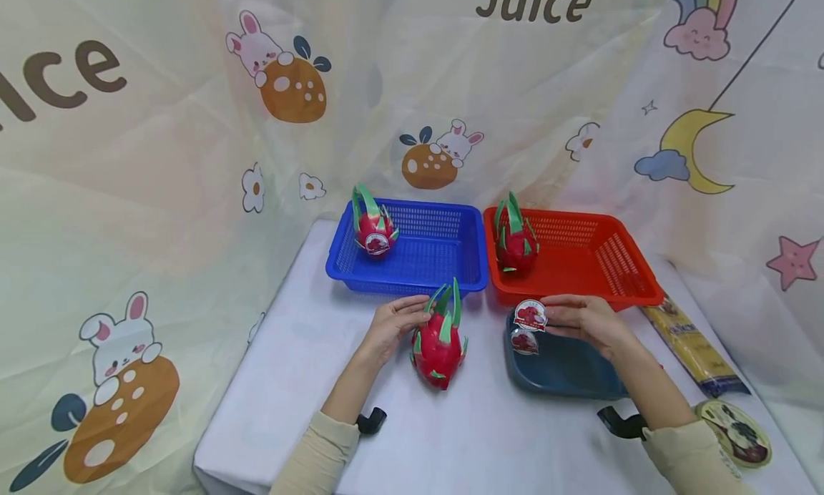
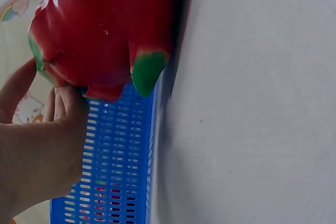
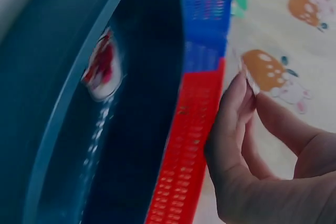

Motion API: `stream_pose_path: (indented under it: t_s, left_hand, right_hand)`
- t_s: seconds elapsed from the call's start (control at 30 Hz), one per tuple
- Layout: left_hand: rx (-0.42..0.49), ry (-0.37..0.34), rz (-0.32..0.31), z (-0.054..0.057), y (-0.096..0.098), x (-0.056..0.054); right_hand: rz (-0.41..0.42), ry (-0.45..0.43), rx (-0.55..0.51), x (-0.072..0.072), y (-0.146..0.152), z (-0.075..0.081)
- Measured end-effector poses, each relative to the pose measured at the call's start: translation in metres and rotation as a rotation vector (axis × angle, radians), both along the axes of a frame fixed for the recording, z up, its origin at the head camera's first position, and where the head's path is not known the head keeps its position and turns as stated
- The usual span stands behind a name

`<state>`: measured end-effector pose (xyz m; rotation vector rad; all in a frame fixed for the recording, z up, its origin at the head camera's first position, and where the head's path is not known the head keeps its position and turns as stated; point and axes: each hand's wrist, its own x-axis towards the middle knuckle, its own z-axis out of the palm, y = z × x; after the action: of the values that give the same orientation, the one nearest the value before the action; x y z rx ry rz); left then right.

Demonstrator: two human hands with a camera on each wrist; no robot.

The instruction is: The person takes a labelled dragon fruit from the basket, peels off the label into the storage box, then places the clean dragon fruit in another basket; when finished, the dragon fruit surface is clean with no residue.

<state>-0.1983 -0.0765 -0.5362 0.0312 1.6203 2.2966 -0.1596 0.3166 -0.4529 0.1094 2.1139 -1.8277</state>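
My left hand (image 1: 394, 329) holds a red dragon fruit (image 1: 439, 355) with green leaf tips, its fingers at the upper left side by the leaves. In the left wrist view the red fruit (image 2: 110, 24) fills the top, close over the white tabletop. My right hand (image 1: 589, 322) pinches a round red-and-white sticker (image 1: 531, 315) between thumb and fingers, above a dark teal tray (image 1: 573, 395). Edge-on, that sticker shows at the fingertips (image 3: 239, 85) in the right wrist view. Inside the tray, at its left end, lies a similar sticker (image 1: 524, 342).
Behind stand a blue basket (image 1: 412, 285) and a red basket (image 1: 573, 297), side by side. The blue one contains a dragon fruit with a sticker (image 1: 377, 244); another dragon fruit (image 1: 517, 250) sits in the red one. A yellow packet (image 1: 692, 345) and a round lid-like item (image 1: 734, 432) lie at right.
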Motion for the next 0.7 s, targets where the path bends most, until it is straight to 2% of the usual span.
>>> stream_pose_path:
  t_s: [0.17, 0.57, 0.7]
  left_hand:
    - [0.012, 0.005, -0.007, 0.0, -0.002, -0.001]
    - [0.01, -0.002, 0.002, 0.001, -0.001, 0.0]
    - [0.005, -0.007, -0.004, 0.001, -0.001, -0.001]
  right_hand:
    - [0.068, -0.04, 0.094, -0.007, 0.007, -0.005]
    - [0.149, -0.084, 0.273, -0.015, 0.03, -0.035]
    - [0.108, -0.09, 0.313, -0.018, 0.038, -0.044]
